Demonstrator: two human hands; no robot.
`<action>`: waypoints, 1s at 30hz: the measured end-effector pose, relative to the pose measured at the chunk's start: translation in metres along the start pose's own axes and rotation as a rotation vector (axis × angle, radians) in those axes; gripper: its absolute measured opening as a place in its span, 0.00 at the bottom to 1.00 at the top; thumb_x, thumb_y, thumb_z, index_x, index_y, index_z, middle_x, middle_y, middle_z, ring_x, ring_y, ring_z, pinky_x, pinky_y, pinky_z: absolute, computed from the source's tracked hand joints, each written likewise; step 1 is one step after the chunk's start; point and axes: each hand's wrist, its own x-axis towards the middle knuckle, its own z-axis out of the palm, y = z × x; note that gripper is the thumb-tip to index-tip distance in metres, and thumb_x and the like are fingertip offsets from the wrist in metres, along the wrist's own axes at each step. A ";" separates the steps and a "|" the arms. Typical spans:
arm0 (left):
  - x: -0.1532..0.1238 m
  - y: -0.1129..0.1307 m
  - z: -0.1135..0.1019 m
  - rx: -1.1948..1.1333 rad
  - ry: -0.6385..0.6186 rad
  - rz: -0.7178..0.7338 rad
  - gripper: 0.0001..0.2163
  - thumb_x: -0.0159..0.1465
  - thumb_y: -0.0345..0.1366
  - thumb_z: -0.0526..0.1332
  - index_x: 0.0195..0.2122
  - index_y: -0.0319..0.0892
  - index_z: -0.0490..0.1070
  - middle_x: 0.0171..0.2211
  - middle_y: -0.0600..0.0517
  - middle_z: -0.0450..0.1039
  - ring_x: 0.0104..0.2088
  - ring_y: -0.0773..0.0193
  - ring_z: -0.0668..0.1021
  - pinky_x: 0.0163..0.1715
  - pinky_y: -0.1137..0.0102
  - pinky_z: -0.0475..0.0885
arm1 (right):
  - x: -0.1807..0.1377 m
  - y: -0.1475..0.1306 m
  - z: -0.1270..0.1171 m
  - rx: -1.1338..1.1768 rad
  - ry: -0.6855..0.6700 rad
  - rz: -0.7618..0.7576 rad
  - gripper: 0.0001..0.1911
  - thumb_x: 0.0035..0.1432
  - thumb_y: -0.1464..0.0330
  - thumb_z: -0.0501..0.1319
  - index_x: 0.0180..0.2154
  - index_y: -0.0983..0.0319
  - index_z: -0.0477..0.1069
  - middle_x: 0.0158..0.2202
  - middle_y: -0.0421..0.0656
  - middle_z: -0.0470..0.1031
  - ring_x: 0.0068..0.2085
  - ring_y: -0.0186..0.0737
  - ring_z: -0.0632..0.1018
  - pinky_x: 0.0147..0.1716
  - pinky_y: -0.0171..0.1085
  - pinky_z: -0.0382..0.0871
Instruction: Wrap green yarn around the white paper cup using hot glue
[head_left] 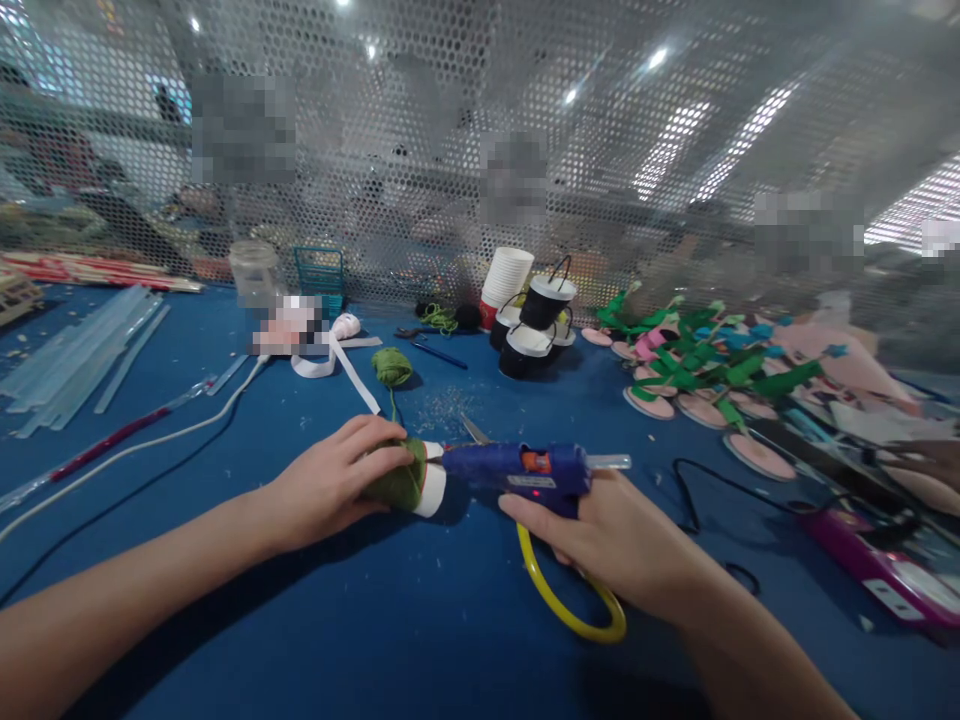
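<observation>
A white paper cup lies on its side, partly wrapped in green yarn. My left hand is closed around the wrapped part. From it a green strand runs back to a ball of green yarn. My right hand grips a blue glue gun, with a clear glue stick poking out at the rear and a small red light lit. Its nozzle is at the cup's white rim; whether they touch I cannot tell. A metal blade tip shows behind the gun, and a yellow loop handle lies below my right hand.
Black-wrapped cups stand beside a stack of white cups at the back. Paper flowers on round bases crowd the right, near a purple power strip. Glue sticks, a white cable and white ribbon lie left.
</observation>
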 end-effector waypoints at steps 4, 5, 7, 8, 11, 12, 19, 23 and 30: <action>0.000 0.001 0.000 0.011 0.004 0.003 0.18 0.57 0.28 0.60 0.47 0.40 0.58 0.47 0.42 0.63 0.46 0.53 0.68 0.43 0.57 0.70 | 0.002 -0.003 0.000 0.013 0.015 0.031 0.08 0.53 0.64 0.56 0.28 0.59 0.71 0.12 0.35 0.64 0.19 0.36 0.69 0.19 0.34 0.63; 0.001 0.001 0.000 0.013 0.005 0.006 0.17 0.57 0.28 0.60 0.47 0.41 0.58 0.47 0.42 0.63 0.46 0.52 0.68 0.43 0.57 0.71 | 0.003 -0.003 0.000 0.020 0.012 0.034 0.08 0.54 0.64 0.56 0.29 0.59 0.71 0.12 0.34 0.63 0.17 0.36 0.68 0.18 0.34 0.63; 0.001 0.001 -0.001 0.015 0.010 0.016 0.16 0.57 0.29 0.60 0.46 0.41 0.58 0.46 0.42 0.63 0.46 0.53 0.68 0.43 0.58 0.71 | 0.005 -0.003 0.000 0.033 -0.002 0.039 0.09 0.55 0.64 0.55 0.29 0.60 0.71 0.10 0.33 0.60 0.15 0.34 0.65 0.16 0.33 0.60; 0.002 0.002 -0.001 0.016 0.009 0.021 0.16 0.58 0.29 0.60 0.46 0.40 0.58 0.46 0.42 0.64 0.46 0.53 0.68 0.43 0.58 0.71 | 0.006 -0.002 0.001 0.037 -0.010 0.040 0.10 0.55 0.64 0.54 0.29 0.60 0.71 0.10 0.32 0.59 0.14 0.33 0.63 0.16 0.33 0.59; 0.002 0.002 -0.003 0.020 0.004 0.028 0.15 0.58 0.28 0.59 0.46 0.40 0.58 0.46 0.41 0.64 0.46 0.53 0.68 0.43 0.58 0.71 | 0.008 0.000 0.002 0.039 -0.028 0.040 0.11 0.56 0.63 0.54 0.27 0.60 0.69 0.11 0.33 0.60 0.14 0.32 0.63 0.16 0.32 0.59; 0.002 0.002 -0.003 0.021 0.002 0.029 0.15 0.58 0.28 0.59 0.46 0.39 0.58 0.46 0.41 0.63 0.46 0.53 0.68 0.43 0.58 0.71 | 0.009 0.000 0.002 0.040 -0.029 0.041 0.11 0.55 0.63 0.54 0.26 0.60 0.69 0.11 0.33 0.61 0.14 0.32 0.63 0.17 0.32 0.60; 0.000 0.000 0.001 -0.001 0.007 -0.016 0.20 0.55 0.28 0.62 0.47 0.41 0.57 0.47 0.42 0.63 0.46 0.53 0.68 0.44 0.57 0.70 | 0.002 -0.001 0.001 0.018 -0.029 0.048 0.10 0.53 0.62 0.55 0.29 0.60 0.72 0.11 0.34 0.60 0.16 0.35 0.66 0.19 0.33 0.63; -0.001 -0.001 0.001 -0.035 0.003 -0.060 0.22 0.53 0.27 0.64 0.46 0.43 0.57 0.47 0.43 0.63 0.46 0.53 0.68 0.43 0.57 0.70 | -0.003 -0.002 0.002 0.025 -0.010 0.022 0.08 0.51 0.63 0.57 0.29 0.59 0.72 0.12 0.35 0.63 0.19 0.36 0.68 0.19 0.33 0.63; 0.000 -0.001 0.001 -0.058 0.003 -0.068 0.23 0.52 0.26 0.65 0.46 0.41 0.57 0.47 0.42 0.62 0.48 0.52 0.68 0.44 0.57 0.70 | -0.007 -0.003 0.002 0.047 -0.067 -0.023 0.08 0.50 0.64 0.57 0.25 0.60 0.70 0.18 0.36 0.67 0.21 0.33 0.66 0.18 0.31 0.62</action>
